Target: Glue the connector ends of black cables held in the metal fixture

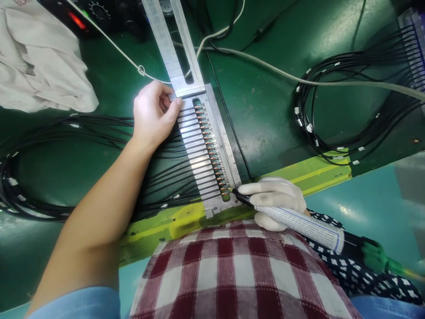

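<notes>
My left hand (154, 110), bare, has its fingers curled at the left edge of a metal fixture (199, 153), with the thumb on its plate. A row of thin black cables (175, 166) lies across the fixture, their stripped ends and small metal contacts (210, 137) over a long slot. In a white glove, my right hand (279, 201) grips a pen-shaped tool (299, 221) with a white printed barrel, a black front end and green at its tail. The tool's tip is at the contacts nearest me; whether it touches them I cannot tell.
Cable coils lie left (13, 186) and right (307, 115) on the green table (265, 119). A pale cord (272, 68) crosses behind the fixture. A cloth (43, 57) and a black box with a dial (99, 11) stand at the back left. A yellow strip (318, 177) edges the table.
</notes>
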Available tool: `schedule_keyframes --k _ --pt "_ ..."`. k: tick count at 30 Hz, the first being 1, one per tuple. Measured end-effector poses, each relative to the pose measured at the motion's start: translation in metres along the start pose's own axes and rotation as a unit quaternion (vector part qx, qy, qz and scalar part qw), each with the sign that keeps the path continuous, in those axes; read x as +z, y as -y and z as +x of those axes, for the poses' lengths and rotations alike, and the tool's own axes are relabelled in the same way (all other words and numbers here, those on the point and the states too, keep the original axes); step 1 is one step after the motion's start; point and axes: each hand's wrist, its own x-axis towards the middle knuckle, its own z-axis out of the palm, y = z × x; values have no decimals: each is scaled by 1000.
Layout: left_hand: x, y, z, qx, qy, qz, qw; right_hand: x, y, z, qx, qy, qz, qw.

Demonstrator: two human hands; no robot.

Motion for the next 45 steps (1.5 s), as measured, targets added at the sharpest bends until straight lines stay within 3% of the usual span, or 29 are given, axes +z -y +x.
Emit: schedule_keyframes --k 29,45 --pt "0 0 -1 4 0 1 1000 -1 2 -2 11 6 16 1000" --pt "-1 -4 0 -29 6 -8 1000 -3 0 -3 6 6 15 1000"
